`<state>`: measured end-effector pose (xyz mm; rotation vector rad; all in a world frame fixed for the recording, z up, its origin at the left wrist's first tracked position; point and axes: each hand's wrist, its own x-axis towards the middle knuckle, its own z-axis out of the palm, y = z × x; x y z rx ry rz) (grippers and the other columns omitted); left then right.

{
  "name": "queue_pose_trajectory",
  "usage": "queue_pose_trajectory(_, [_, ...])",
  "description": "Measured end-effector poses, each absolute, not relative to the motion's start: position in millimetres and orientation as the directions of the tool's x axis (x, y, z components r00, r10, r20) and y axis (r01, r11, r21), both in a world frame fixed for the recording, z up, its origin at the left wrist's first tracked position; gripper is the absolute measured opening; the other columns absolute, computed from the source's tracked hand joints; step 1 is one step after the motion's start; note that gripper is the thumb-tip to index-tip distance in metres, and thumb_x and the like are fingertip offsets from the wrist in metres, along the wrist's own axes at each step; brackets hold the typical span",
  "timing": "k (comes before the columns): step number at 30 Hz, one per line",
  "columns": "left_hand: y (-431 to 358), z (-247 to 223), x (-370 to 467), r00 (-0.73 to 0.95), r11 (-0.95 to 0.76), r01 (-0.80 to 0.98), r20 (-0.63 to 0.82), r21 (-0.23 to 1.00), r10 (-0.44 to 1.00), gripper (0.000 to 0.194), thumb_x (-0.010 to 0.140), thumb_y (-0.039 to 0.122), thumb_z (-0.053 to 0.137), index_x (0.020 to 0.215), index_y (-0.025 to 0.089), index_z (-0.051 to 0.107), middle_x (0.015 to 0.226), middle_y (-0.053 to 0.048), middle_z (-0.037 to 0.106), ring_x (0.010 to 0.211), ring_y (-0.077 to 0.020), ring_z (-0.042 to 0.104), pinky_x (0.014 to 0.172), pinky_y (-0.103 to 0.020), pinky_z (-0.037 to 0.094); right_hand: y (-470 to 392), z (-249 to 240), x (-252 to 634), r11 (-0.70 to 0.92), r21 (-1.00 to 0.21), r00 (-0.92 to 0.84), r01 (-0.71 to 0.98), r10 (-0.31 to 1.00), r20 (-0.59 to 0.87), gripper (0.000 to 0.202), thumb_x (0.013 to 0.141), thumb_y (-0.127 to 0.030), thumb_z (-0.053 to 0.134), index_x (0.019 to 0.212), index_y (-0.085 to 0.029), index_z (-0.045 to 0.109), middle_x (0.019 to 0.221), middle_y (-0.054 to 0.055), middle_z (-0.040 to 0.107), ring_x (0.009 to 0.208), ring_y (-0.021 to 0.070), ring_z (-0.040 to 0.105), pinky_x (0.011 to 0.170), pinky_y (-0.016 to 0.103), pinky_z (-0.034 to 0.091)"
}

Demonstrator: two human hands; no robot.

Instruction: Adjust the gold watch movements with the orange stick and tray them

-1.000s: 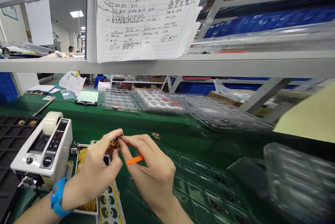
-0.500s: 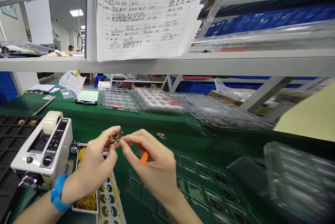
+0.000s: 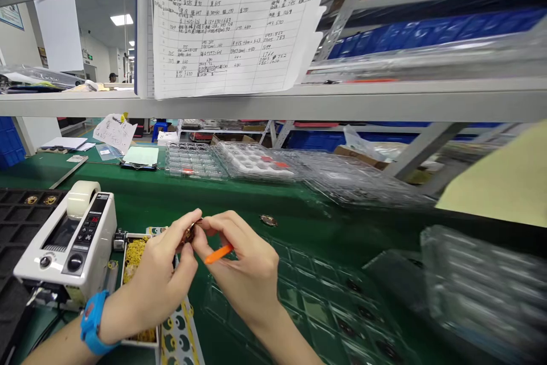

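Note:
A small round gold-and-dark metal part (image 3: 190, 232) is pinched between the thumb and fingers of my left hand (image 3: 156, 277). My right hand (image 3: 245, 265) is closed beside it, with thumb and fingertips touching the part's right edge. An orange stick-like tool (image 3: 219, 254) lies tucked in my right hand and points to the left; its other end is hidden by the fingers. Beyond my right hand, a similar dark oval-looking part (image 3: 268, 220) rests on the green table (image 3: 231, 197).
Left stands a white tape dispenser (image 3: 72, 251), beside a black compartment tray (image 3: 21, 220). A box of yellow rings (image 3: 135, 254) and a sticker sheet (image 3: 173, 336) lie under my left hand. Clear trays (image 3: 316, 308) spread rightward, some holding dark parts. A shelf edge (image 3: 256, 104) crosses above.
The gold part has been turned more edge-on, and my right fingers have closed in over its edge. The orange tool has swung to point left and shows more of its length.

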<state>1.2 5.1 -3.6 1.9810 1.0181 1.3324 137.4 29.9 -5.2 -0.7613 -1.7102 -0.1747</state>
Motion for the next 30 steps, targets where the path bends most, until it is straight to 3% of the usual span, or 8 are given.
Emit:
queue_pose_trajectory(3, [4.9, -3.4, 0.9, 0.231, -0.586, 0.304, 0.538, 0.751, 0.810, 0.044, 0.094, 0.016, 0.038, 0.134, 0.005, 0.052, 0.135, -0.016, 0.062, 0.121, -0.0226, 0.062, 0.101, -0.032, 0.051, 30.6, -5.0, 138.1, 0.803, -0.304, -0.098, 0.512, 0.407, 0.908, 0.017, 0.084, -0.006, 0.055, 0.074, -0.020, 0.055, 0.066, -0.003, 0.055, 0.054, 0.0083, 0.048, 0.048, 0.020, 0.037])
queue_pose_trajectory(7, [8.9, -5.2, -0.6, 0.194, -0.570, 0.321, 0.537, 0.756, 0.821, 0.043, 0.094, 0.015, 0.039, 0.133, 0.009, 0.054, 0.134, -0.014, 0.063, 0.122, -0.0233, 0.062, 0.102, -0.033, 0.052, 28.2, -0.2, 138.7, 0.802, -0.488, -0.121, 0.344, 0.553, 0.824, 0.017, 0.078, -0.008, 0.053, 0.066, -0.020, 0.052, 0.060, -0.004, 0.049, 0.050, 0.0080, 0.040, 0.045, 0.021, 0.031])
queue_pose_trajectory(14, [26.6, -3.0, -16.1, 0.047, -0.503, 0.259, 0.509, 0.825, 0.859, 0.044, 0.092, 0.012, 0.041, 0.135, 0.013, 0.052, 0.134, -0.013, 0.063, 0.110, -0.0242, 0.069, 0.096, -0.038, 0.057, 31.5, 5.1, 140.7, 0.560, -0.828, -0.222, -0.013, 0.806, 0.549, 0.023, 0.077, -0.028, 0.059, 0.059, -0.019, 0.049, 0.056, -0.005, 0.039, 0.048, 0.0078, 0.032, 0.044, 0.022, 0.026])
queue_pose_trajectory(18, [24.3, 6.8, -31.4, -0.077, -0.544, 0.196, 0.566, 0.816, 0.821, 0.042, 0.094, 0.013, 0.044, 0.134, 0.019, 0.053, 0.135, -0.008, 0.062, 0.126, -0.0252, 0.058, 0.101, -0.039, 0.055, 44.7, -10.7, 129.6, 0.374, -0.927, -0.381, 0.039, 0.863, 0.332, 0.021, 0.077, -0.037, 0.060, 0.071, -0.018, 0.053, 0.058, -0.006, 0.039, 0.051, 0.0080, 0.030, 0.047, 0.022, 0.026])
queue_pose_trajectory(21, [18.1, 13.6, -37.4, -0.101, -0.598, 0.162, 0.616, 0.785, 0.781, 0.041, 0.095, 0.013, 0.044, 0.134, 0.021, 0.054, 0.134, -0.005, 0.062, 0.125, -0.0235, 0.059, 0.100, -0.037, 0.056, 53.2, -28.3, 116.6, 0.309, -0.945, -0.481, 0.109, 0.848, 0.221, 0.020, 0.074, -0.038, 0.057, 0.077, -0.018, 0.053, 0.061, -0.006, 0.040, 0.052, 0.0082, 0.031, 0.048, 0.022, 0.027])
queue_pose_trajectory(25, [14.6, 17.6, -36.9, -0.084, -0.642, 0.139, 0.655, 0.754, 0.751, 0.041, 0.095, 0.010, 0.043, 0.132, 0.022, 0.056, 0.133, -0.004, 0.063, 0.121, -0.0201, 0.061, 0.099, -0.035, 0.057, 59.6, -46.6, 103.4, 0.305, -0.940, -0.482, 0.152, 0.853, 0.199, 0.019, 0.075, -0.038, 0.055, 0.072, -0.019, 0.051, 0.060, -0.006, 0.040, 0.051, 0.0082, 0.030, 0.049, 0.023, 0.027])
queue_pose_trajectory(30, [14.5, 18.0, -35.7, -0.037, -0.643, 0.131, 0.652, 0.755, 0.758, 0.042, 0.095, 0.010, 0.043, 0.133, 0.023, 0.055, 0.132, -0.004, 0.064, 0.120, -0.0208, 0.062, 0.099, -0.037, 0.057, 59.3, -43.1, 105.1, 0.336, -0.919, -0.423, 0.203, 0.877, 0.227, 0.021, 0.076, -0.037, 0.055, 0.067, -0.018, 0.054, 0.063, -0.002, 0.050, 0.057, 0.0114, 0.042, 0.056, 0.026, 0.034])
